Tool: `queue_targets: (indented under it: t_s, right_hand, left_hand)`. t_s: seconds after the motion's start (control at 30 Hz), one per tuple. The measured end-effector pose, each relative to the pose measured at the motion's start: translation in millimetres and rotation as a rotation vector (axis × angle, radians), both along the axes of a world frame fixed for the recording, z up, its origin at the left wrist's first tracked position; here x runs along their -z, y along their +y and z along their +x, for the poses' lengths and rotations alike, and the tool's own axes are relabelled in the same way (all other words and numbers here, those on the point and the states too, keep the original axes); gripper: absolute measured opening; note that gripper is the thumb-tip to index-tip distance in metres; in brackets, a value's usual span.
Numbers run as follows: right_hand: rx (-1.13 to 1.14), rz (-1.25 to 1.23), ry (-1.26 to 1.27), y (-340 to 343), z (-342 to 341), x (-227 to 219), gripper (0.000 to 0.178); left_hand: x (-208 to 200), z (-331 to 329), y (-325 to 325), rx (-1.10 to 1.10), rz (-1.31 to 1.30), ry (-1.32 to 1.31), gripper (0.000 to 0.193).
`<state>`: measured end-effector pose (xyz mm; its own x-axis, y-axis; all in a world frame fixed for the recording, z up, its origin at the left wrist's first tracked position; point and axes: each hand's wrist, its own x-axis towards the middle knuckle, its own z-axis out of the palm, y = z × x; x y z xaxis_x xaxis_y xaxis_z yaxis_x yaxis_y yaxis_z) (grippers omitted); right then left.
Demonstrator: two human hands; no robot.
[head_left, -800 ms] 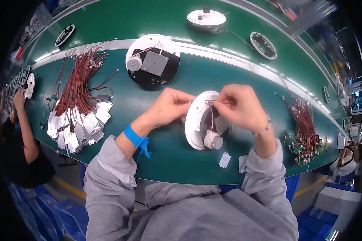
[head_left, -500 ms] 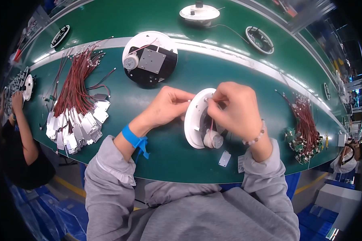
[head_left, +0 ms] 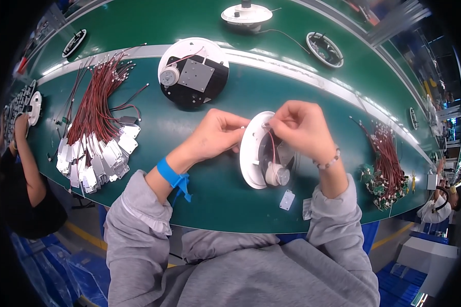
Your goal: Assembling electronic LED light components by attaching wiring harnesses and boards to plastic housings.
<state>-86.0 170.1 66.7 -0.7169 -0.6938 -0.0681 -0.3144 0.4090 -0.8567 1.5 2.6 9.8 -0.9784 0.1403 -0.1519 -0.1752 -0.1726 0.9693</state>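
White round housing (head_left: 252, 153), tilted on the green belt (head_left: 153, 128), was steadied by the left hand (head_left: 215, 135); a red wire (head_left: 272, 146) was pinched by the right hand (head_left: 299, 125), seating judged unfinished.

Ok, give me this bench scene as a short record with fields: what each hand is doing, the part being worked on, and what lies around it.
left hand: grips the left rim of the round white housing, which is tilted up on edge
right hand: fingertips pinch at the red wires near the housing's top
inside housing: small white cylinder
left wrist: blue band
surface: green table
nearby: second round unit beyond; red wire bundle with white tags left; small white plate close by
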Motion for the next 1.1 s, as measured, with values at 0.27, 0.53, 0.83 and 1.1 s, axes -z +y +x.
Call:
queue_targets:
  t_s: [0.27, 0.53, 0.83, 1.1]
  right_hand:
    - [-0.035, -0.015, 0.308, -1, 5, 2, 0.012]
    - [-0.192, -0.047, 0.514, -3, 10, 0, 0.007]
    - [-0.226, -0.086, 0.581, -4, 3, -13, 0.012]
    - [-0.356, -0.22, 0.452, -10, -25, -4, 0.022]
  left_hand:
    - [3, 1, 7, -0.088, 0.041, 0.035, 0.019]
    - [8, 0, 6, -0.064, 0.054, 0.037, 0.02]
    - [1, -4, 1, -0.125, -0.293, 0.347, 0.018]
    - [-13, 4, 1, -0.057, -0.86, 0.688, 0.01]
